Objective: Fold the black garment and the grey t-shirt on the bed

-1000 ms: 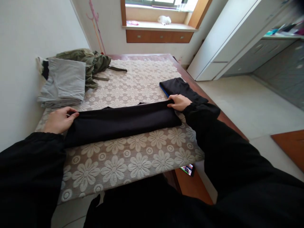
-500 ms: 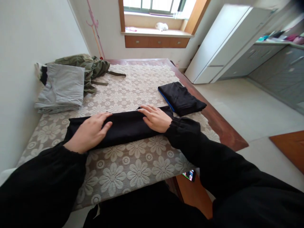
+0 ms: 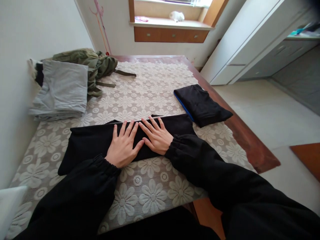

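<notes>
I have the left hand [image 3: 123,145] and right hand [image 3: 156,135] flat, fingers spread, on the long black garment [image 3: 100,141] lying folded into a strip mid-counter [image 3: 150,186]; I judge its crosswise folds remain, with another black piece [image 3: 202,105] already folded nearby.

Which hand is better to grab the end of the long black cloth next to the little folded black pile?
Probably the right hand: it lies flat on the long black cloth, nearer that end and the folded black pile than the left hand.
</notes>
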Tool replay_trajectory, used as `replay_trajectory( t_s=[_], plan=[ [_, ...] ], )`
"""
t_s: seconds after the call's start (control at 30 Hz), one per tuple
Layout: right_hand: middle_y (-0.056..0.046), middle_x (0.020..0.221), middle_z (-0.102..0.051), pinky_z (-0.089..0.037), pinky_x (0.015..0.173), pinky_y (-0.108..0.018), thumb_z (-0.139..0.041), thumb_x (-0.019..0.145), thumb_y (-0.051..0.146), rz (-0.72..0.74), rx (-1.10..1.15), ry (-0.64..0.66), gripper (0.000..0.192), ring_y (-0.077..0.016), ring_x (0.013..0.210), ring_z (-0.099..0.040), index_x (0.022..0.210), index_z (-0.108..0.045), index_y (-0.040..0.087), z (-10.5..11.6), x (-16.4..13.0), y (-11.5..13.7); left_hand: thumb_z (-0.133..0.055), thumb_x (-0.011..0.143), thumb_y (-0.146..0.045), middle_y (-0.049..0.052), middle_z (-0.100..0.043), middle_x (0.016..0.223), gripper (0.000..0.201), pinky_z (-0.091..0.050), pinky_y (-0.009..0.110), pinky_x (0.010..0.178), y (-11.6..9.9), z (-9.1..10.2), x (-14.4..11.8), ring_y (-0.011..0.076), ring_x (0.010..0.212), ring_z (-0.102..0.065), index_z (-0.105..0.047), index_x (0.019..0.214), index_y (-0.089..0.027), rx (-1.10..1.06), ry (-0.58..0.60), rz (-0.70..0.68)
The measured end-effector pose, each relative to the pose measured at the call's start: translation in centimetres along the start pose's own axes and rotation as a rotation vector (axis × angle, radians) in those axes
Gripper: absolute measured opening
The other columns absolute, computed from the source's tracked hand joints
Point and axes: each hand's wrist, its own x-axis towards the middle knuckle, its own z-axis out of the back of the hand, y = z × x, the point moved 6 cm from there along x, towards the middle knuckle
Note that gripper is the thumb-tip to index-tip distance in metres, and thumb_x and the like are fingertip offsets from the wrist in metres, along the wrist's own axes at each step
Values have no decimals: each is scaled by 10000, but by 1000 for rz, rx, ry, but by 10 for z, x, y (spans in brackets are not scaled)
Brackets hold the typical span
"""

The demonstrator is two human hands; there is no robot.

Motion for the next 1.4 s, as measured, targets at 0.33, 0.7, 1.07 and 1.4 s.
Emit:
replay_trajectory(
  t_s=[0.33, 0.7, 1.07, 1.4],
  plan=[
    [-110, 1781, -143, -117, 1310, -672, -468, 1043, 412, 65, 3, -32, 743, -405, 1641, -130, 1710, -290, 137, -3, -3, 2, -449, 1004, -713, 102, -179, 1785, 921, -105, 656, 1335, 11, 2, -5, 372, 1658, -125, -203, 1714, -182, -52, 105, -109],
    [-129, 1771, -175, -134, 1316, -649, -479, 1044, 411, 53, -27, -49, 720, -383, 1642, -154, 1693, -335, 133, -3, -3, 3, -416, 931, -867, 125, -211, 1776, 1062, -83, 660, 1334, 23, 5, -7, 374, 1652, -154, -244, 1701, -155, -74, 116, -92],
    [-137, 1772, -146, -107, 1312, -677, -566, 973, 679, 111, 43, -13, 964, -410, 1640, -135, 1709, -283, 124, -6, -1, 0, -417, 807, -991, 166, -228, 1765, 1246, -30, 675, 1323, 26, 2, -7, 410, 1639, -178, -248, 1699, -138, -90, 109, -132],
    [-151, 1772, -152, -36, 1324, -647, -622, 873, 815, 179, 92, 35, 1171, -398, 1647, -109, 1725, -211, 124, -8, -2, -1, -406, 737, -1043, 143, -235, 1765, 1338, 0, 653, 1328, 25, 4, -6, 408, 1648, -144, -187, 1713, -154, -113, 127, -149]
  ],
)
